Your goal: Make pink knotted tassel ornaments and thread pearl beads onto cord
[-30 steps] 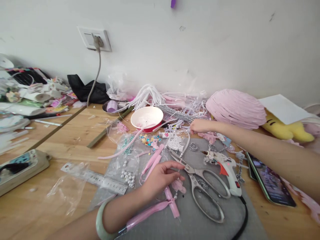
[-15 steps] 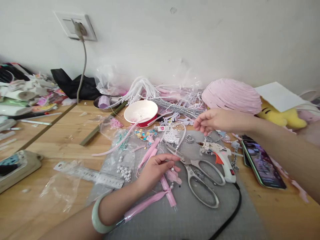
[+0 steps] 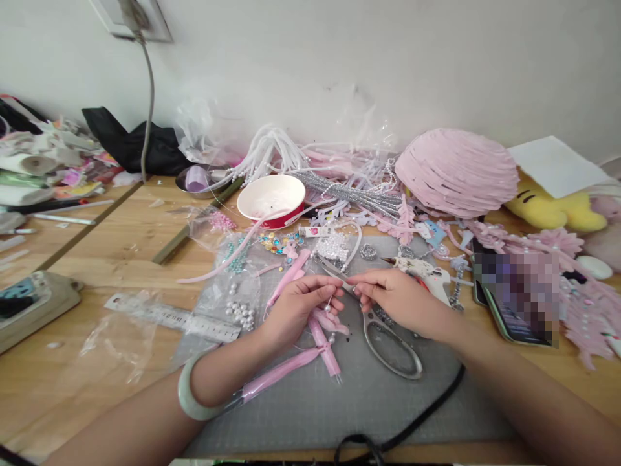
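Note:
My left hand is closed in a pinch, holding a thin beaded strand with a white pearl on it. A pink translucent ornament hangs just below those fingers. Close beside it, my right hand is also pinched, its fingertips nearly meeting the left ones; whatever lies between them is too small to make out. Large scissors lie on the grey cutting mat, partly covered by my right hand. Pink wrapped sticks rest under my left hand. A white glue gun sits behind my right wrist.
Around the mat are a white-and-red bowl, loose pearls, a steel ruler and two phones. Behind stand a pink dome and white cords. A black cable crosses the front of the mat.
My right hand has come down and left from above the glue gun to my left fingertips, and now pinches. My left hand keeps its hold. The view has tipped downward.

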